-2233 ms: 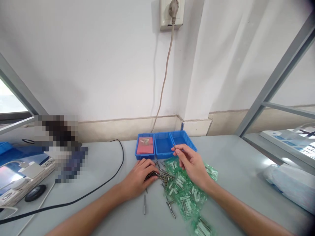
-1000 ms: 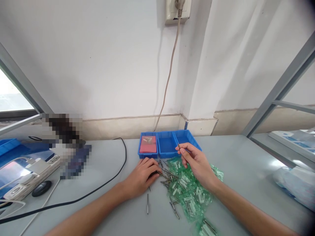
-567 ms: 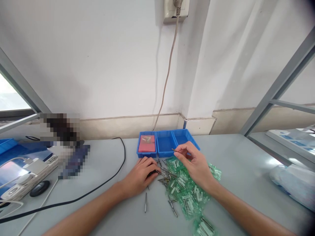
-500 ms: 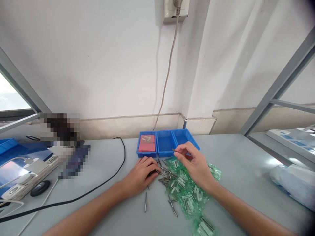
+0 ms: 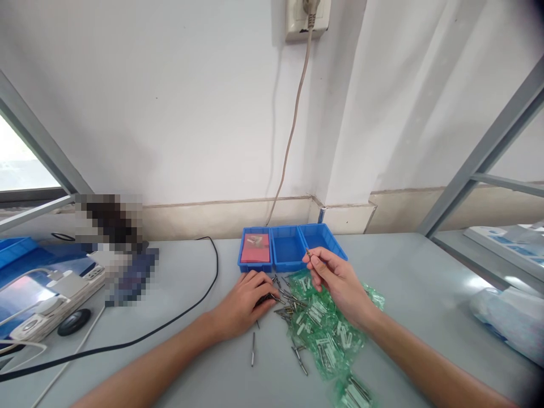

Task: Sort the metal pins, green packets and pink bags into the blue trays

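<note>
My right hand (image 5: 338, 280) is raised over the green packets, its thumb and fingertips pinching a slim metal bit (image 5: 308, 253) that points up toward the blue bins. On the table, my left hand (image 5: 250, 300) curls over several metal bits (image 5: 267, 298), some showing between thumb and fingers. Right beside it lies a loose pile of similar metal bits (image 5: 291, 303). Several green plastic packets (image 5: 325, 345), with bits and white labels inside, are heaped below my right hand. One single bit (image 5: 253, 349) lies apart, nearer to me.
Three joined blue bins (image 5: 289, 266) stand by the wall; the left one holds a red card (image 5: 255, 255). A black cable (image 5: 170, 326) crosses the left side, near a power strip (image 5: 59, 303) and a black mouse (image 5: 74, 322). A plastic-wrapped bundle (image 5: 510, 317) is at the right.
My right hand has turned, and the bit in its fingertips now points upward instead of sideways. My left hand stays in place. The view has shifted slightly.
</note>
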Action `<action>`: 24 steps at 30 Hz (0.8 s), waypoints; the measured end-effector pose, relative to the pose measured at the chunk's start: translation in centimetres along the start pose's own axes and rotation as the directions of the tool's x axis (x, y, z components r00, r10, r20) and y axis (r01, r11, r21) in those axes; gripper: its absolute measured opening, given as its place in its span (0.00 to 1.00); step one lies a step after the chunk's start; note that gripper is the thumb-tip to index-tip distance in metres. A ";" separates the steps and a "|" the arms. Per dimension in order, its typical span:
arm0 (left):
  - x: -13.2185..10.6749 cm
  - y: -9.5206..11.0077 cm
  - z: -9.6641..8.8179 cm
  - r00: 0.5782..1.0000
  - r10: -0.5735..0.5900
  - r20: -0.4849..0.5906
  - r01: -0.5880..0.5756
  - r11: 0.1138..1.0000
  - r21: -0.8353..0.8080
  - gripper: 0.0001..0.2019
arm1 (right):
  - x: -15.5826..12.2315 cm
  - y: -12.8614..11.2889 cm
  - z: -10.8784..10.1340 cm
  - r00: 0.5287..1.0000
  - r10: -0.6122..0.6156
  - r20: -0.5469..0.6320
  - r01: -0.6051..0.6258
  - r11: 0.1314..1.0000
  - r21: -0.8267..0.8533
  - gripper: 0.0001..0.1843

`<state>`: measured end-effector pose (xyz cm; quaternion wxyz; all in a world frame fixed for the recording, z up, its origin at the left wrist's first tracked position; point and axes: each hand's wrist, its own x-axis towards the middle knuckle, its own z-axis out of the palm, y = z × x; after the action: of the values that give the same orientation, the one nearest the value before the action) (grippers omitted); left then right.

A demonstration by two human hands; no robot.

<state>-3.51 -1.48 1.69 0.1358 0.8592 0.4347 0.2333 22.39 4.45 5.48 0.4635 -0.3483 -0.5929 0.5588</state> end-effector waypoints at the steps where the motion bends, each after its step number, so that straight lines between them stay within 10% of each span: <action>1: 0.0 0.0 0.0 1.000 -0.002 0.002 0.002 1.000 0.003 0.08 | 0.0 0.1 0.0 1.000 0.004 0.001 -0.004 1.000 0.003 0.25; 17: -0.1 -0.3 0.3 1.000 -0.015 0.000 0.015 1.000 0.010 0.07 | -1.1 0.9 0.1 0.935 -0.309 0.175 0.352 0.745 -0.566 0.12; 24: -0.1 -0.3 0.2 1.000 -0.002 0.013 0.002 1.000 0.021 0.07 | -0.6 0.8 -0.1 0.980 -0.159 0.117 0.191 0.919 -0.346 0.14</action>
<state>-3.71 -1.38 1.34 0.1297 0.8617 0.4370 0.2227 22.59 3.98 4.62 0.4148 -0.3474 -0.7325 0.4132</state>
